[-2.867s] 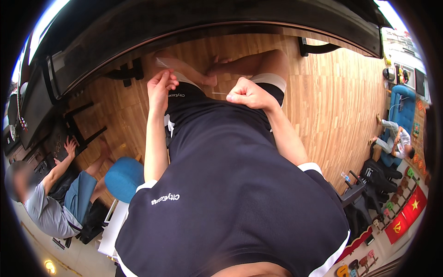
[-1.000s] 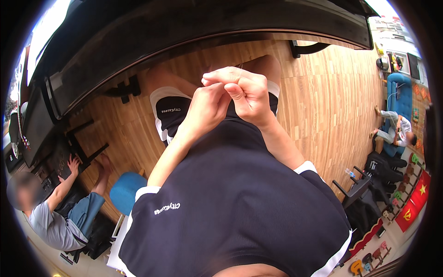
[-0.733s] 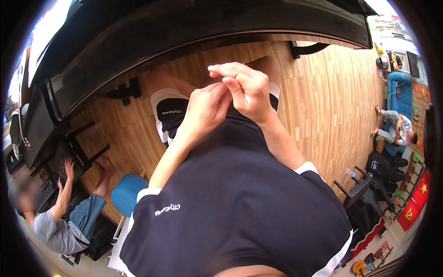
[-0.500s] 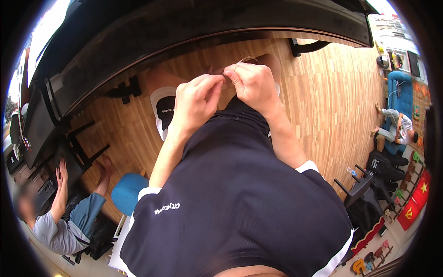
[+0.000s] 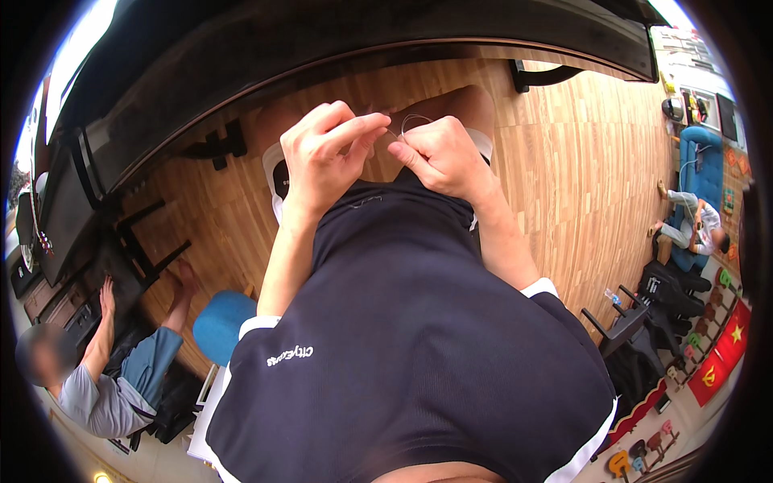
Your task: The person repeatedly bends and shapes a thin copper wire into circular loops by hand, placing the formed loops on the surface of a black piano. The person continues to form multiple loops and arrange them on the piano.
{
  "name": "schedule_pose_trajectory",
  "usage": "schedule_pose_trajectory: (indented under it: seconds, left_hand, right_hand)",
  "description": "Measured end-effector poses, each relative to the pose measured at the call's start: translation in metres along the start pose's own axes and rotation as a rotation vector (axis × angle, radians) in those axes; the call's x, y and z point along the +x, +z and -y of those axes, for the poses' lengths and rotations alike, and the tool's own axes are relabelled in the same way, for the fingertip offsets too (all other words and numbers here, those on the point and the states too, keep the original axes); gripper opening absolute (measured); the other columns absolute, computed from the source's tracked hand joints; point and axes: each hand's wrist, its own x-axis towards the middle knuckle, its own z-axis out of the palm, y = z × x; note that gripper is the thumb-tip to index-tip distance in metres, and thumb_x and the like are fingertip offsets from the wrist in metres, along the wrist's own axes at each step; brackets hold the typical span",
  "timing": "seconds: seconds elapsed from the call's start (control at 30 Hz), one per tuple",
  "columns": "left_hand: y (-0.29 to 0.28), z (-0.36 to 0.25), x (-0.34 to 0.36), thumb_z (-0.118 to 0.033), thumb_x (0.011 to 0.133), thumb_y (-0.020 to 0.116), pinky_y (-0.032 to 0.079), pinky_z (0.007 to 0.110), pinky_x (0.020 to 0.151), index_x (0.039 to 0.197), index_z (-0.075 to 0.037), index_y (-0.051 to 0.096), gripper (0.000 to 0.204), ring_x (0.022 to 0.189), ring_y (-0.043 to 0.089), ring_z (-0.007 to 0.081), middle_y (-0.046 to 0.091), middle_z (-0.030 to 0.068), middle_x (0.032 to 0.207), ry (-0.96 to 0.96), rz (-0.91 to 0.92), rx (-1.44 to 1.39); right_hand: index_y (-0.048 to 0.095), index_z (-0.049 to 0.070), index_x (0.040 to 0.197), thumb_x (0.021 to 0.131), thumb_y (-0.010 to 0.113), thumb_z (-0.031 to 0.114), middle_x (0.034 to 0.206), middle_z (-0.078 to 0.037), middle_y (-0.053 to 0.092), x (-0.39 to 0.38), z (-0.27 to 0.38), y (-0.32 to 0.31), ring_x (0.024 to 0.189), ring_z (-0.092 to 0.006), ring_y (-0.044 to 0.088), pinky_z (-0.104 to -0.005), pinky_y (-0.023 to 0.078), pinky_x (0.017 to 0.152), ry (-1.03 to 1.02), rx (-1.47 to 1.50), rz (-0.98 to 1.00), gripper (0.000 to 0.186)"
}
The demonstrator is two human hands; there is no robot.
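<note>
A thin pale strand (image 5: 415, 115), which could be wire or thread, makes a small loop above my right hand (image 5: 443, 158). That hand is closed around part of it, thumb pressed against the curled fingers. My left hand (image 5: 324, 153) pinches the strand between thumb and index finger, and its other fingers are loosely bent. A short length of the strand spans the small gap between the hands. Both hands are held over my lap, above my dark shorts (image 5: 370, 197). Whatever part of the strand lies inside my right fist is hidden.
A long glossy black furniture edge (image 5: 362, 52) curves across the front. Wooden floor (image 5: 555, 177) lies beneath. A blue stool (image 5: 221, 326) stands at the left, near a seated person (image 5: 105, 394). Another person (image 5: 700, 225) sits on a blue sofa (image 5: 699, 157) at the right; black chairs (image 5: 668, 294) stand nearer.
My hands, close together before, have drawn slightly apart, the right one lower. My left index finger has straightened, and the strand's loop now shows more clearly. The person at left has shifted slightly.
</note>
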Motion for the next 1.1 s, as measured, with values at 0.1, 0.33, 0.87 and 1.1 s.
schedule_pose_trajectory:
  seconds: [0.1, 0.33, 0.87, 1.1]
  left_hand:
    - [0.001, 0.005, -0.001, -0.013, 0.067, 0.080, 0.040, 0.028, 0.048, 0.087, -0.022, 0.077, 0.022, 0.058, 0.049, 0.0138, 0.052, -0.0042, 0.064, 0.015, 0.019, 0.024]
    - [0.006, 0.006, -0.005, -0.010, 0.064, 0.081, 0.040, 0.030, 0.056, 0.088, -0.017, 0.078, 0.024, 0.060, 0.048, 0.0165, 0.057, -0.0021, 0.068, 0.018, 0.046, -0.080]
    - [-0.007, 0.005, -0.004, -0.016, 0.073, 0.081, 0.038, 0.029, 0.053, 0.085, -0.017, 0.076, 0.014, 0.059, 0.047, 0.0155, 0.056, -0.0031, 0.066, 0.026, -0.120, -0.038]
    - [-0.011, 0.001, -0.003, -0.012, 0.076, 0.079, 0.041, 0.028, 0.053, 0.087, -0.013, 0.076, 0.012, 0.060, 0.052, 0.0149, 0.059, -0.0014, 0.069, 0.050, -0.148, -0.025]
  right_hand:
    - [0.050, 0.004, 0.056, 0.092, 0.063, 0.026, 0.052, -0.013, 0.047, -0.004, 0.002, 0.002, 0.046, -0.0297, 0.044, -0.0393, 0.034, 0.046, -0.011, 0.065, 0.037, 0.045]
    - [0.042, 0.003, 0.055, 0.092, 0.063, 0.016, 0.048, -0.008, 0.036, -0.007, 0.008, 0.013, 0.042, -0.0223, 0.029, -0.0345, 0.025, 0.043, -0.030, 0.345, 0.016, 0.044]
    - [0.044, -0.001, 0.060, 0.095, 0.057, 0.012, 0.050, -0.010, 0.037, -0.006, 0.007, 0.015, 0.045, -0.0210, 0.030, -0.0339, 0.028, 0.045, -0.016, 0.476, -0.094, 0.039]
    - [0.044, 0.000, 0.061, 0.096, 0.056, 0.013, 0.051, -0.009, 0.036, -0.009, 0.010, 0.015, 0.046, -0.0206, 0.030, -0.0333, 0.029, 0.045, -0.051, 0.456, -0.043, 0.040]
